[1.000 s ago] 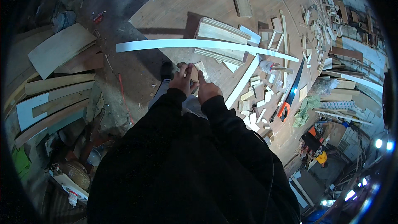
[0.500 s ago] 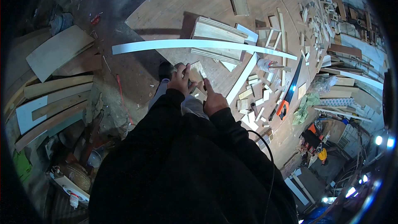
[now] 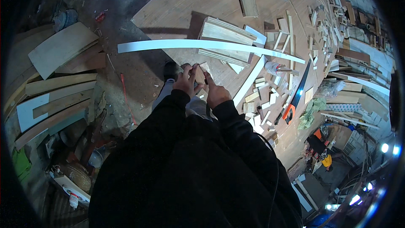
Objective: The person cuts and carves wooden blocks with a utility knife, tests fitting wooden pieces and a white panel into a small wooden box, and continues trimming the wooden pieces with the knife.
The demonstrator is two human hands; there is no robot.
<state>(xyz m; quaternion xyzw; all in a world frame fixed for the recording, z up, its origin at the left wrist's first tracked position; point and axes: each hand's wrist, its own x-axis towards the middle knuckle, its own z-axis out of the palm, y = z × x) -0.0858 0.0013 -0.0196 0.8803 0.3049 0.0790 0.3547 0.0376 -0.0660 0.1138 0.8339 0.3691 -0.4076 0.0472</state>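
Note:
Both hands meet just in front of my chest, at the near edge of a big wooden worktable (image 3: 198,0). My left hand (image 3: 186,81) and my right hand (image 3: 216,91) pinch a small pale wooden piece (image 3: 200,73) between their fingertips. A thin dark stick-like thing shows in my right hand's fingers; I cannot tell what it is. Past the hands, a long white strip (image 3: 198,44) lies across the table's edge. My black sleeves fill the lower middle of the view.
Stacked planks (image 3: 225,33), many small wood offcuts (image 3: 261,105) and a handsaw with an orange handle (image 3: 296,97) lie on the table to the right. Curved boards (image 3: 59,84) lean on the floor at left. A shoe (image 3: 171,71) shows below the hands.
The hands stay together on the small piece; they have shifted only slightly as my head moved.

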